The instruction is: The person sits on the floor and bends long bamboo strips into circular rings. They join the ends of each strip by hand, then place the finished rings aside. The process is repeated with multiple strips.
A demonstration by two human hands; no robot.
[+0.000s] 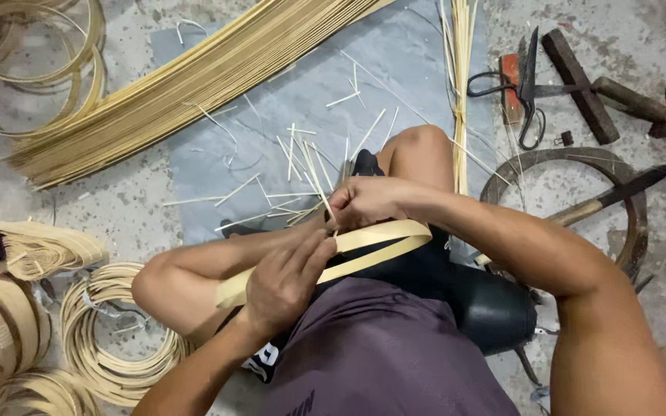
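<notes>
Two hands closed on bent bamboo strip (371,245) over lap: left hand (285,279) clamped on lower band, right hand (364,202) pinched at thin sliver (319,183). Shears (524,86), knife (618,194) laid on floor at right.

Bare arms, purple shirt, black shorts

pale yellow strip (371,239), grey mat (395,69)

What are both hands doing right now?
Left hand: closed, gripping the flat pale bamboo strip loop.
Right hand: closed, pinching a thin pale bamboo sliver at the loop.
</notes>
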